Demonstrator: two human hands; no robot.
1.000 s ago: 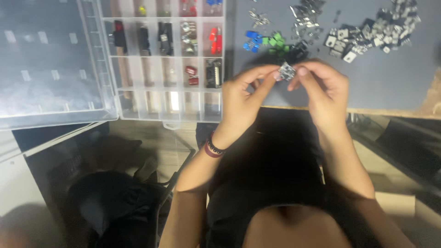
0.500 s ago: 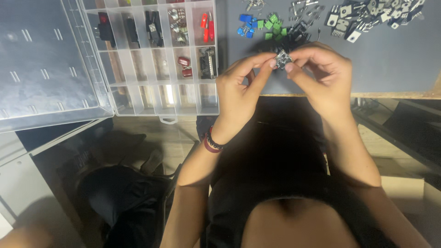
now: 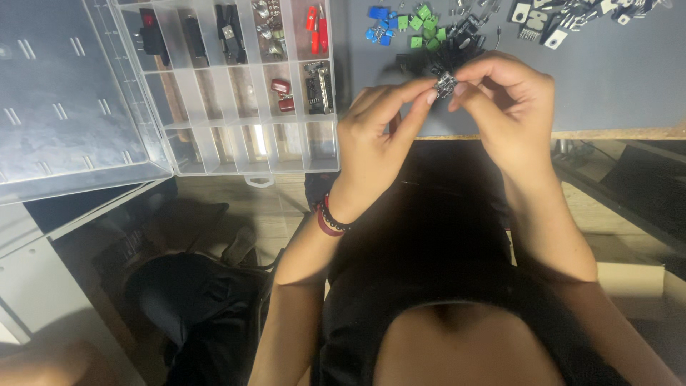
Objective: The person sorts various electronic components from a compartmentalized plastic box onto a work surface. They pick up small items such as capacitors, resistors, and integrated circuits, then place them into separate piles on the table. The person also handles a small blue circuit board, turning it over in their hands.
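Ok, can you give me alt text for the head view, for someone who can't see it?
Both hands, left hand and right hand, pinch one small dark electronic part between their fingertips above the edge of a grey work mat. To the left lies an open clear plastic compartment box with red and black parts; small blue and green components lie on the mat.
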